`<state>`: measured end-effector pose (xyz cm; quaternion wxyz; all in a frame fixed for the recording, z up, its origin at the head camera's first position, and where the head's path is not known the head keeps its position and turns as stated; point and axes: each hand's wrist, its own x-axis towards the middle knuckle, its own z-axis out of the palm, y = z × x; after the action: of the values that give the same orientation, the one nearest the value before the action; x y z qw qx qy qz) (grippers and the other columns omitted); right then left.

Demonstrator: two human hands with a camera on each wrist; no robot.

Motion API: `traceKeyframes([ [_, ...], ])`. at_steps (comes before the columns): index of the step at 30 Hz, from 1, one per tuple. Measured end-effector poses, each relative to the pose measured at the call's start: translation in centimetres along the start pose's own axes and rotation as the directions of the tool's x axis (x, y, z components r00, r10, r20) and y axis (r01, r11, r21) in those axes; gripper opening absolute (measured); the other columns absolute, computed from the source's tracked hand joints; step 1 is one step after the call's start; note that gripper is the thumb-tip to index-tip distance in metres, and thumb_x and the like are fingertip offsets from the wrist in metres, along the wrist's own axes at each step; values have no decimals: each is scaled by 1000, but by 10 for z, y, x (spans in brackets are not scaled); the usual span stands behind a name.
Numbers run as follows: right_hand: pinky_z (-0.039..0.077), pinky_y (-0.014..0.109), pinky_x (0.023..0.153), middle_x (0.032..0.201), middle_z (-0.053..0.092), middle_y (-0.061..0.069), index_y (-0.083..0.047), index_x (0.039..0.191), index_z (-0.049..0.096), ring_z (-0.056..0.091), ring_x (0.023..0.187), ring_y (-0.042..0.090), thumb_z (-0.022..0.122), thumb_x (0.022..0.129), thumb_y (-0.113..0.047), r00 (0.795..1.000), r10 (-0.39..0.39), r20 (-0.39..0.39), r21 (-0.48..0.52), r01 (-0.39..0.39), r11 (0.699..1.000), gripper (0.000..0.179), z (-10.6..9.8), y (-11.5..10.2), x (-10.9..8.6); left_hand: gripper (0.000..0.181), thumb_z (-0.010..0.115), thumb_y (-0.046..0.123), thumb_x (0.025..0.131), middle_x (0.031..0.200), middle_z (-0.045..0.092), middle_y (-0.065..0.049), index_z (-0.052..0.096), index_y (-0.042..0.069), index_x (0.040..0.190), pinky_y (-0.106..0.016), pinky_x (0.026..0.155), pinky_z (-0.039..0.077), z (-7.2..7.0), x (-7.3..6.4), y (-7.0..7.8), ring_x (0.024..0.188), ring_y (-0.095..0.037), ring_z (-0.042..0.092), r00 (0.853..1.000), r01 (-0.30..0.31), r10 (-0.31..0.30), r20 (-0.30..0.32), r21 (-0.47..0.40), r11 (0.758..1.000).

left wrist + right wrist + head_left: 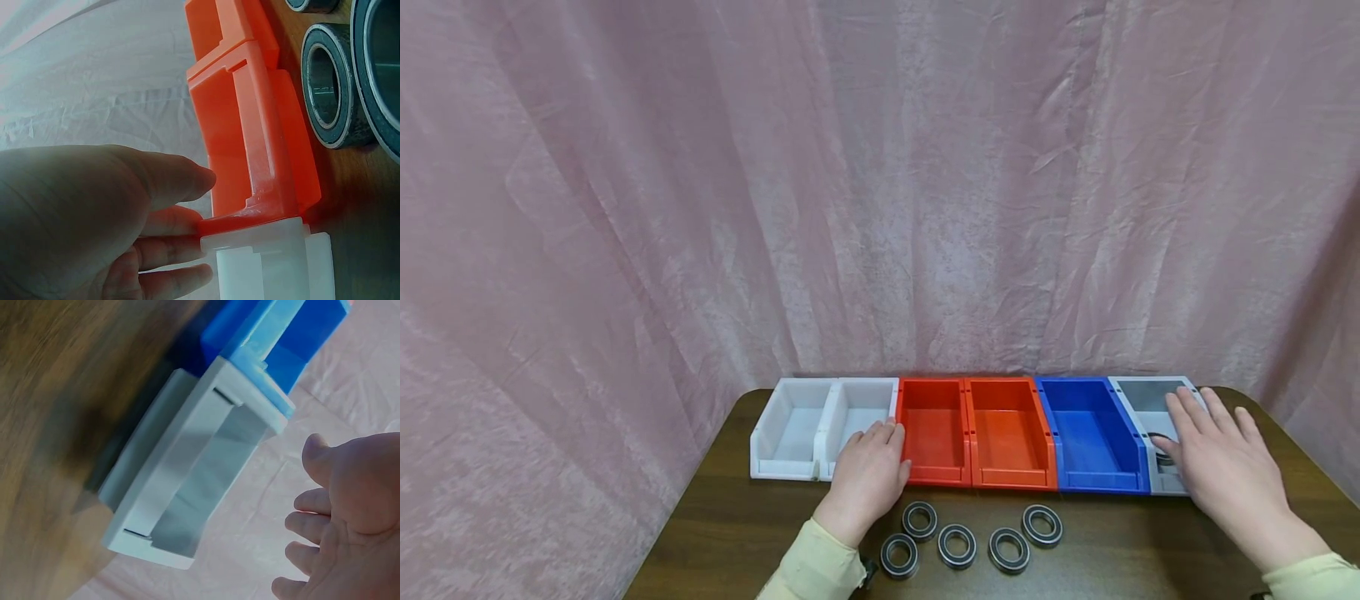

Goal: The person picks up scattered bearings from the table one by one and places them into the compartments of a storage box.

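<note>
My left hand (867,471) reaches over the front of the bins, its fingers at the shared wall between the inner white bin (857,400) and the left red bin (934,476). In the left wrist view its thumb (187,178) lies close to the red rim, with the other fingers below at the white bin. Spread over the grey bin (169,481), my right hand (1228,467) has straight fingers and grasps nothing. A ring-shaped bearing (1163,457) lies inside the grey bin, partly covered by the right thumb.
Several ball bearings (1009,568) lie on the brown wooden table (715,517) in front of the bins. The row also holds another white bin (793,417), an orange-red bin (1011,479) and a blue bin (1090,425). A pink curtain (880,208) hangs close behind.
</note>
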<state>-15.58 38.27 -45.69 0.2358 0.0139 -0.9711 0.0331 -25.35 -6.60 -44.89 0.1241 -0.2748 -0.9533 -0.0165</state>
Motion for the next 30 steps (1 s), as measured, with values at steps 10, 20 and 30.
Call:
traceKeyframes([
  [10,-3,62,134,159,48,37,12,154,50,21,164,48,71,107,-24,997,-49,-61,34,51,998,63,-8,-20,-6,57,81,31,99,147,69,-16,69,1,146,-52,109,56,-2,-1,1,133,-34,68,1000,-10,10,-15,12,1000],
  [20,-3,62,133,159,49,36,10,156,51,34,156,54,79,100,-28,997,-73,-27,-5,73,997,73,-15,-38,-7,59,81,33,99,148,69,-16,69,2,147,-52,110,56,1,0,0,133,-34,67,1000,-1,1,-2,6,1000],
  [30,-7,60,133,161,48,35,7,158,51,39,153,56,83,97,-31,995,-100,-5,-5,100,995,79,-14,-52,-10,57,81,33,99,147,69,-16,69,2,146,-52,109,57,2,0,-1,132,-34,68,1000,-7,7,-19,8,1000],
])
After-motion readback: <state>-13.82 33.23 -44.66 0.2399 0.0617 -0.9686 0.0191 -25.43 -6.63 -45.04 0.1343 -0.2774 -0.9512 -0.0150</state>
